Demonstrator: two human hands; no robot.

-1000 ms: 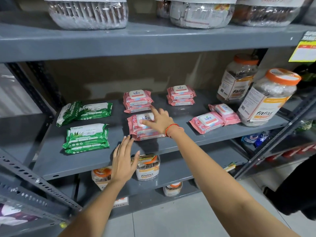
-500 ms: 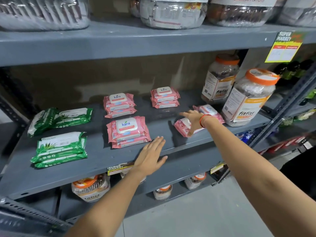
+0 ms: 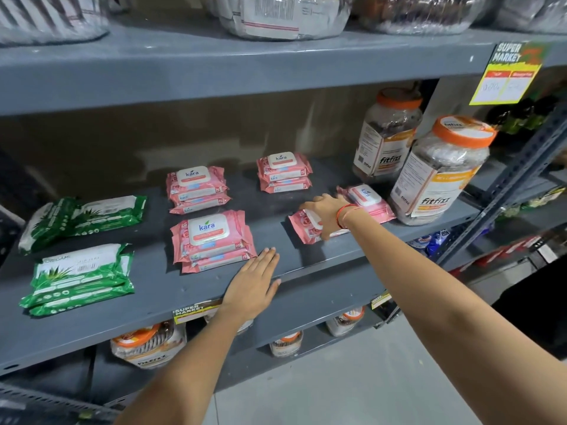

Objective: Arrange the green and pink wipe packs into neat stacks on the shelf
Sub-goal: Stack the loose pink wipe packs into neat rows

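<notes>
Your right hand [image 3: 325,211] lies over a single pink Kara wipe pack [image 3: 302,227] near the shelf's [image 3: 153,299] front edge, fingers curled onto it; whether it grips, you cannot tell. Your left hand [image 3: 253,285] rests flat and open on that front edge. Another loose pink pack [image 3: 366,199] lies just behind, beside a Fitfizz jar [image 3: 438,170]. Three pink stacks [image 3: 211,239] and the green wipe packs [image 3: 79,277] fill the shelf's left and middle.
</notes>
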